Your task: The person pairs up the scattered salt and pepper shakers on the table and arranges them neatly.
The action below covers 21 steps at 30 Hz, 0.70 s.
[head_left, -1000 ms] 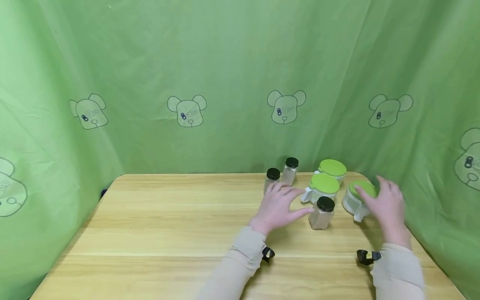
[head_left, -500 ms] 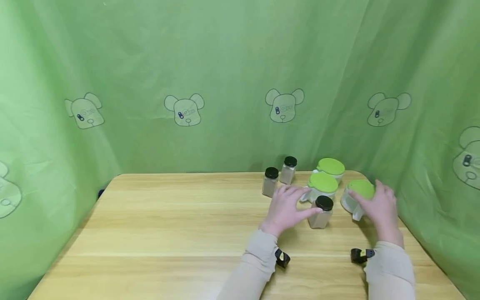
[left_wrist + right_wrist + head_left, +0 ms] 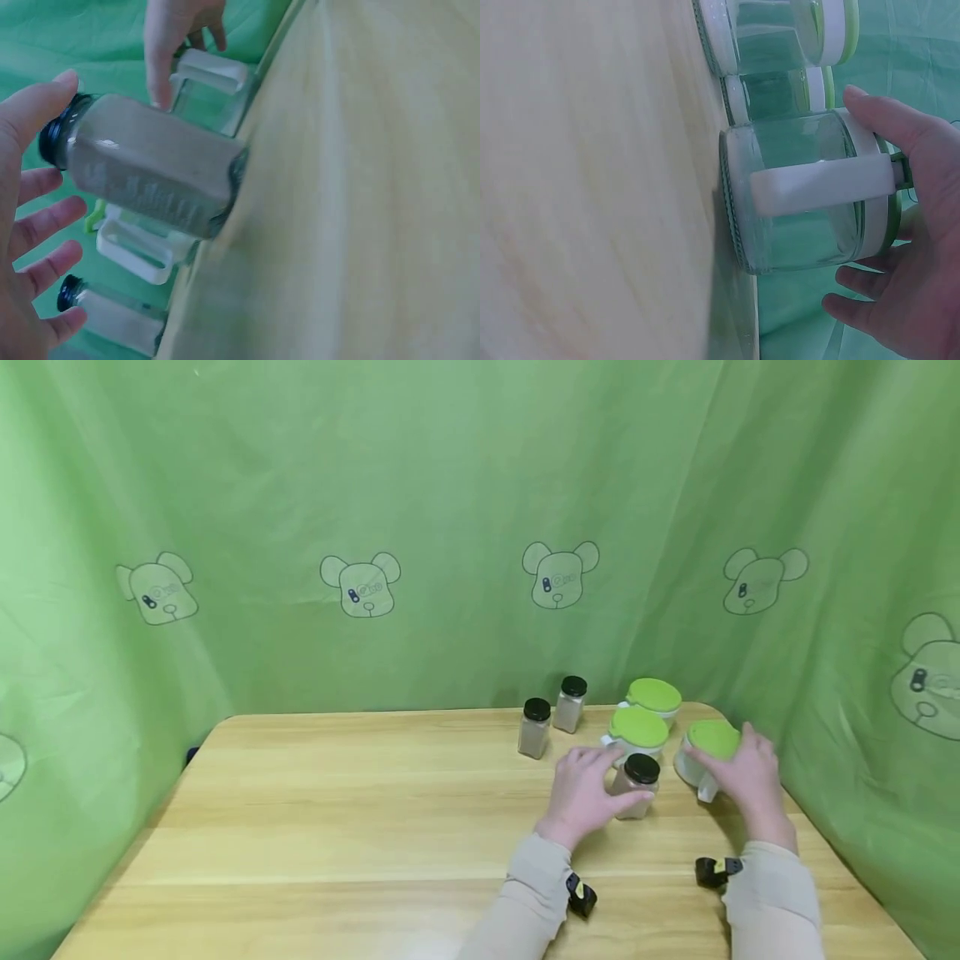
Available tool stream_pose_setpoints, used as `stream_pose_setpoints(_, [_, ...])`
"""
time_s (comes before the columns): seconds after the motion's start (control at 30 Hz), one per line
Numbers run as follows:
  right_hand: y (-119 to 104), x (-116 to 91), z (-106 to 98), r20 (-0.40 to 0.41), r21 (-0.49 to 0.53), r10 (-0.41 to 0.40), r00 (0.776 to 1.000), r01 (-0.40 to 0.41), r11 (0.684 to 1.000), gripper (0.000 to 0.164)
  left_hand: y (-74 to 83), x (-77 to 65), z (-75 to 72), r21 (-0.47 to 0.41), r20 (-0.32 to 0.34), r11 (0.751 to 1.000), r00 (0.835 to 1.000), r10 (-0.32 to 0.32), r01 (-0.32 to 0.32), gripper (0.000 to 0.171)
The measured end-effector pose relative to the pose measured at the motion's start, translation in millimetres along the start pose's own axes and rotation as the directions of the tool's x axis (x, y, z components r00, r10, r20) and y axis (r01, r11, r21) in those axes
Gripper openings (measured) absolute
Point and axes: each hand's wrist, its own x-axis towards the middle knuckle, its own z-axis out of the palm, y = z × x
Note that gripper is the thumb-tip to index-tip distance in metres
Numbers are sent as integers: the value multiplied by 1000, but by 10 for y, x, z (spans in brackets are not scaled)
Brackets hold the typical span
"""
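Observation:
My left hand [image 3: 587, 797] is around a clear spice jar with a black lid [image 3: 641, 768], thumb on its near side and fingers on its far left. In the left wrist view the thumb [image 3: 41, 105] is at the jar's lid and the other fingers are spread. At the right, my right hand [image 3: 750, 777] spans the green lid of a glass seasoning pot with a white handle [image 3: 802, 225]. Its thumb [image 3: 889, 116] lies along the white collar, while the fingertips [image 3: 847, 307] extend past the opposite side. Both containers stand upright on the table.
Two more black-lidded spice jars, a nearer one [image 3: 534, 731] and a farther one [image 3: 570, 706], stand to the left. Behind are two green-lidded pots, one in front [image 3: 637, 728] and one at the back [image 3: 654, 696]. Green cloth [image 3: 450, 485] hangs around the wooden table [image 3: 337, 810].
My left hand has moved right, closing in around the near spice jar. My right hand has shifted left over the seasoning pot. The containers stay in place; the head view shifts slightly.

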Motion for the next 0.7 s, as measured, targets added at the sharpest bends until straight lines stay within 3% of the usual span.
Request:
stream_pose_setpoints(0.3, [46, 6, 52, 7, -32, -17, 1000, 17, 999, 120, 84, -40, 137, 2, 10, 999, 999, -38, 38, 73])
stream_pose_setpoints(0.7, [50, -5, 61, 16, -21, -2, 1000, 2, 1000, 121, 102, -40, 182, 2, 39, 996, 996, -85, 85, 67])
